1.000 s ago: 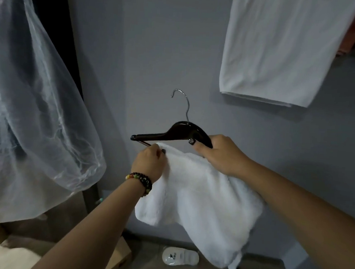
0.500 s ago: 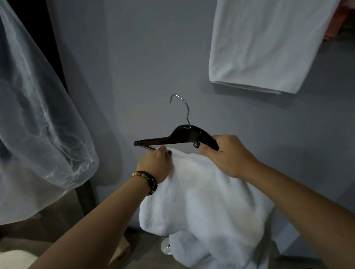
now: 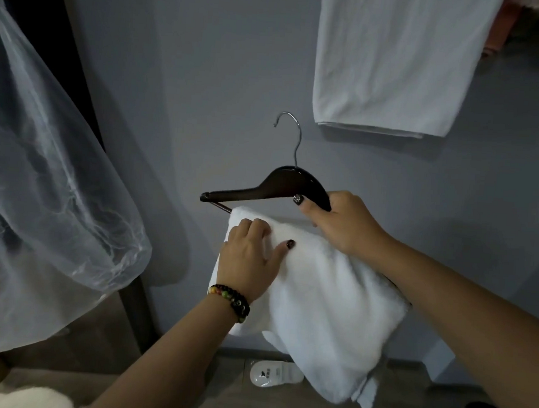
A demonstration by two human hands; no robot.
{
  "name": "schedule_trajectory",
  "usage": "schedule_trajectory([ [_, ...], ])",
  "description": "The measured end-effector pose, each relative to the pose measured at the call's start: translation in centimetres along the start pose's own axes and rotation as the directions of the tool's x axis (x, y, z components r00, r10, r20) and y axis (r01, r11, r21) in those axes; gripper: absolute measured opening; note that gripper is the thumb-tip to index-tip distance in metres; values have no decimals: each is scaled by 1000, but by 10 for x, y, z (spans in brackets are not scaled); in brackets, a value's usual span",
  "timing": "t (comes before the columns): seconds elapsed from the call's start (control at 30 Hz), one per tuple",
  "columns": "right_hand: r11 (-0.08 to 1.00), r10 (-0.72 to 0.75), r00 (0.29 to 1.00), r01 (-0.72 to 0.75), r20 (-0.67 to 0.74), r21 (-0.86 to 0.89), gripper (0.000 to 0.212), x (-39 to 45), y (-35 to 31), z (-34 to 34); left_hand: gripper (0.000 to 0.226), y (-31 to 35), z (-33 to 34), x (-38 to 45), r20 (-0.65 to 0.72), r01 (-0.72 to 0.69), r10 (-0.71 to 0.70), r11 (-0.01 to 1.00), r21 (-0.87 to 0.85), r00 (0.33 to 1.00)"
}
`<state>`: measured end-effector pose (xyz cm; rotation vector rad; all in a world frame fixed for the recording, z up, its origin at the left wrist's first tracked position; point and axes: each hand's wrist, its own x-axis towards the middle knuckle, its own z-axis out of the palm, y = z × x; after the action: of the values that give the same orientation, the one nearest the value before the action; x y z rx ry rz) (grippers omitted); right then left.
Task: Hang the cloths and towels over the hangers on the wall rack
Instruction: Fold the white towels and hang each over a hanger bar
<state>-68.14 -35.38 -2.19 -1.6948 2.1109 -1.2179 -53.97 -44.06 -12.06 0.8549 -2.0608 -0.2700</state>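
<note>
Left hand now flat on fluffy white towel, draped over dark hanger

No legible text anywhere.
</note>
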Motion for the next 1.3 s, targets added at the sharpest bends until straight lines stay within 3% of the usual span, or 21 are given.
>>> schedule_trajectory([
  [0.13, 1000, -6, 1000, 6, 13, -15, 57, 3, -6, 3, 13, -6, -4, 10, -8, -164, 163, 986, -41, 987],
  [0.3, 998, 32, 999, -32, 0, -47, 44, 15, -4, 0, 14, 7, -27, 12, -156, -369, 357, 928, -56, 921],
  [0.43, 995, 78, 995, -82, -69, -63, 45, 27, 3, -12, 24, 10, -31, -18, -149, -535, 534, 844, 36, 832],
  [0.53, 991, 106, 992, -111, -63, -80, 46, 32, 4, -13, 23, -9, -25, -33, -112, -556, 556, 831, 34, 824],
  [0.6, 991, 107, 994, -108, -28, -80, 47, 33, -1, -10, 24, -20, -21, -33, -66, -447, 444, 894, -27, 893],
  [0.67, 993, 92, 996, -91, 7, -75, 48, 35, -8, -8, 26, -28, -19, -23, -71, -123, 112, 977, -172, 991],
  [0.73, 994, 63, 997, -59, 41, -95, 48, 36, -15, -7, 24, -35, -20, -6, -47, 235, -263, 920, -315, 964],
  [0.8, 992, 32, 997, -24, 69, -121, 47, 38, -21, -7, 33, -38, -20, 10, 62, 430, -440, 823, -372, 896],
  [0.9, 992, 15, 997, -5, 75, -123, 47, 39, -28, -8, 35, -31, -18, 23, 136, 469, -450, 827, -309, 883],
  [1.17, 998, 21, 999, -18, 50, -59, 42, 28, -35, -8, 24, -22, -2, 46, 103, 411, -398, 888, -209, 912],
  [1.3, 998, 66, 998, -66, 8, -13, 46, 25, -30, -17, 33, -17, -2, 47, 95, 468, -458, 863, -189, 884],
])
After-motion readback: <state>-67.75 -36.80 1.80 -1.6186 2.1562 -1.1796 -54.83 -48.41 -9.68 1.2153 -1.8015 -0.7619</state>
